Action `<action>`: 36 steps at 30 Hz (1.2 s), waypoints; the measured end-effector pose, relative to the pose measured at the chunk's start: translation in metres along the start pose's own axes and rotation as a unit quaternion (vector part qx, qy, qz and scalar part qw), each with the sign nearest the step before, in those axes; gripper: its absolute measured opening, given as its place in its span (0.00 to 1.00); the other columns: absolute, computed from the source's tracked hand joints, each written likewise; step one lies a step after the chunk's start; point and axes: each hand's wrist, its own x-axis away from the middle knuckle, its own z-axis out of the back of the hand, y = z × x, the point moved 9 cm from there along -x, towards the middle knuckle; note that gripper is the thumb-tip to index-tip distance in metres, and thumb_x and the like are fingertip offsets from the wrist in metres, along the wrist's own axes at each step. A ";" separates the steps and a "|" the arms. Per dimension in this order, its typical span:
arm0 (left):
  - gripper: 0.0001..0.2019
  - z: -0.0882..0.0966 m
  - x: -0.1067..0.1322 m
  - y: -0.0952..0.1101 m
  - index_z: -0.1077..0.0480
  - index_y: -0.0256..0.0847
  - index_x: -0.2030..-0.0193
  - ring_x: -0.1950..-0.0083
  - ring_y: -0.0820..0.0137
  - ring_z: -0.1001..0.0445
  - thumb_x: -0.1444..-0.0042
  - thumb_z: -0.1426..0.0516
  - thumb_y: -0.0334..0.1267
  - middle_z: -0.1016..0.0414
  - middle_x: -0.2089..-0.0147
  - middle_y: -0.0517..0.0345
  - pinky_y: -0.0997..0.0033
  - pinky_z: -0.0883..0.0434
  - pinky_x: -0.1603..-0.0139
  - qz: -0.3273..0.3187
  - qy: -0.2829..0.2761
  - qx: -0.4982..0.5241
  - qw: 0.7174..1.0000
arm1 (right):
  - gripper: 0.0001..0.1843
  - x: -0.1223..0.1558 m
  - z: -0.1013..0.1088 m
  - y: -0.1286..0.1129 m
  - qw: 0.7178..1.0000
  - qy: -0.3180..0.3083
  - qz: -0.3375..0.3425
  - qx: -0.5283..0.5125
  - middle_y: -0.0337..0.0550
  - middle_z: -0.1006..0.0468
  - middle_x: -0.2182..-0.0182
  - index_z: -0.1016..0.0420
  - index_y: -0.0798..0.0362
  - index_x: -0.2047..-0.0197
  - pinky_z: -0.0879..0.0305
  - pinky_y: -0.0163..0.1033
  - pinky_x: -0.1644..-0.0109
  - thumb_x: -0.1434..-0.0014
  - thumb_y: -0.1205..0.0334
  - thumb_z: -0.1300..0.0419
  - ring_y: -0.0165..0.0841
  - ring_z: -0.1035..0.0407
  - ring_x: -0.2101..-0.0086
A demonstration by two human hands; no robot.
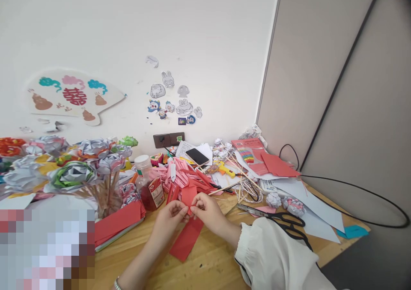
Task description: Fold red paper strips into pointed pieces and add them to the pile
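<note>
Between my hands is a long strip of red paper (pixel 187 239), which runs toward me over the wooden table. My left hand (pixel 173 215) pinches its left edge with thumb and forefinger. From the other side my right hand (pixel 206 210) pinches the same paper, the fingertips of both hands close together. Just beyond them stands more red paper (pixel 189 192), upright; whether it is the same piece I cannot tell. A heap of pink and red paper strips (pixel 173 175) lies behind my hands.
Paper flowers (pixel 72 174) on sticks crowd the left, beside a jar (pixel 146 187) with a white lid and stacked red paper (pixel 120 223). To the right lie black-handled scissors (pixel 282 217), a yellow glue gun (pixel 226 169) and crumpled paper (pixel 293 205). A phone (pixel 197 156) rests at the back.
</note>
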 end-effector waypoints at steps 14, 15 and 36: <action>0.08 0.003 0.000 0.004 0.37 0.37 0.80 0.80 0.75 0.34 0.60 0.43 0.40 0.33 0.84 0.64 0.76 0.36 0.77 -0.036 0.028 -0.038 0.998 | 0.03 0.002 -0.001 0.002 0.999 0.039 -0.020 -0.009 0.31 0.37 0.83 0.41 0.53 0.72 0.42 0.30 0.77 0.53 0.68 0.49 0.26 0.37 0.81; 0.08 0.003 0.000 0.005 0.37 0.37 0.81 0.81 0.75 0.34 0.60 0.43 0.39 0.33 0.84 0.65 0.76 0.36 0.77 -0.039 0.029 -0.040 0.998 | 0.02 0.003 -0.001 0.001 0.999 0.044 -0.023 -0.010 0.31 0.38 0.83 0.41 0.53 0.72 0.42 0.30 0.77 0.53 0.68 0.49 0.26 0.37 0.81; 0.14 0.003 -0.002 -0.016 0.37 0.37 0.68 0.80 0.77 0.35 0.63 0.41 0.39 0.34 0.80 0.67 0.78 0.37 0.80 -0.003 0.065 0.058 0.996 | 0.02 0.006 0.000 -0.001 0.996 0.074 0.001 0.055 0.33 0.38 0.81 0.40 0.53 0.72 0.45 0.30 0.76 0.52 0.68 0.50 0.26 0.40 0.79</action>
